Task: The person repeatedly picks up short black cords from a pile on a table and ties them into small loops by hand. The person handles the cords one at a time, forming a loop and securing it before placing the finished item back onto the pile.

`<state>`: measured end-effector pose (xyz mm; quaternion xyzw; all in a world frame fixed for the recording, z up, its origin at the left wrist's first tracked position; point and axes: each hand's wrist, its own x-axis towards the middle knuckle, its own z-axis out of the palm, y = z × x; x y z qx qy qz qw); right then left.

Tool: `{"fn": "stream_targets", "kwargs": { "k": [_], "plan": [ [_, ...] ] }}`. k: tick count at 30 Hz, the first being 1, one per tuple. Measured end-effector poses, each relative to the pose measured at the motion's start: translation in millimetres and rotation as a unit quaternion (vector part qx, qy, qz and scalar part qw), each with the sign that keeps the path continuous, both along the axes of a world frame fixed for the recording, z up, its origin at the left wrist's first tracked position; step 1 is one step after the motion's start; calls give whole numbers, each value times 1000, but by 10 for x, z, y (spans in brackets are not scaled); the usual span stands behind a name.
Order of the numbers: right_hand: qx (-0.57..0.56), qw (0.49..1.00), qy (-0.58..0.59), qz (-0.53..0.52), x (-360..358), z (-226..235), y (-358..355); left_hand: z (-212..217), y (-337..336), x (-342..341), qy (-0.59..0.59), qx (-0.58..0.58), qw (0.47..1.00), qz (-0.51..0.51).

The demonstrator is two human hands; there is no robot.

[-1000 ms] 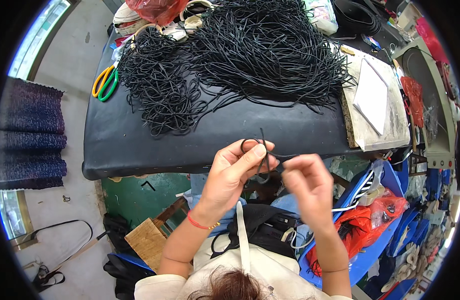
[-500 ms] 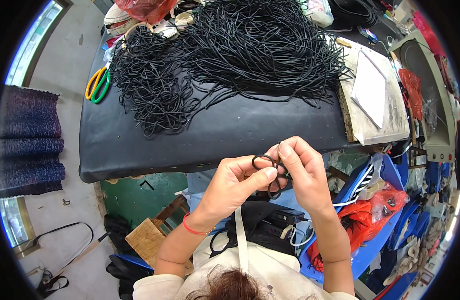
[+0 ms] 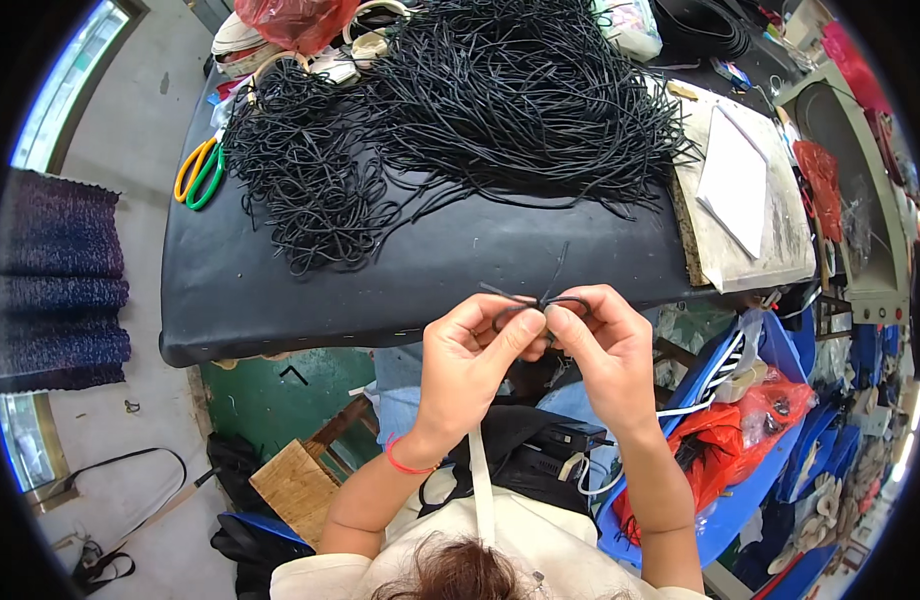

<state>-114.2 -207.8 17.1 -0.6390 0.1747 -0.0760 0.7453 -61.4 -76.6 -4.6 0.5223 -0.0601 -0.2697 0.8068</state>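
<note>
Bag [image 3: 300, 22]: red, at the far left part of the table [image 3: 440, 260]; contents cannot be made out.
Bin [image 3: 780, 345]: blue, below the table's near right corner; holds red plastic bags [image 3: 750, 420].
Scissors [image 3: 202, 175]: orange and green handles, at the table's left edge.
Small cord pile [image 3: 310, 170]: black, tangled, on the table's left half.
Large cord pile [image 3: 530, 100]: black, loose lengths across the table's far middle.
Board [image 3: 780, 255]: pale, on the table's right end; white sheet [image 3: 735, 180] lies on it.
Left hand [image 3: 480, 360]: at the table's near edge; thumb and forefinger pinched on a cord.
Cord [image 3: 542, 303]: black, between both hands at the table's near edge; looped and crossed, the crossing partly covered by the hands.
Right hand [image 3: 610, 360]: at the table's near edge, pinched on the same cord.
Cord change: half a second ago round loops hung between the hands; now they spread sideways and one end points up toward the table.
</note>
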Motion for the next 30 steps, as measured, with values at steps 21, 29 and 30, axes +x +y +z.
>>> {"fn": "stream_targets", "kwargs": {
  "k": [21, 29, 30],
  "plan": [
    [67, 990, 45, 112, 58, 60, -91, 141, 200, 207, 22, 71, 981, -177],
    [135, 990, 9, -37, 63, -64, 130, 7, -83, -9, -14, -45, 999, -13],
    [147, 988, 5, -51, 69, -65, 166, -3, -114, -22, 4, -66, 998, 21]
  ]
}}
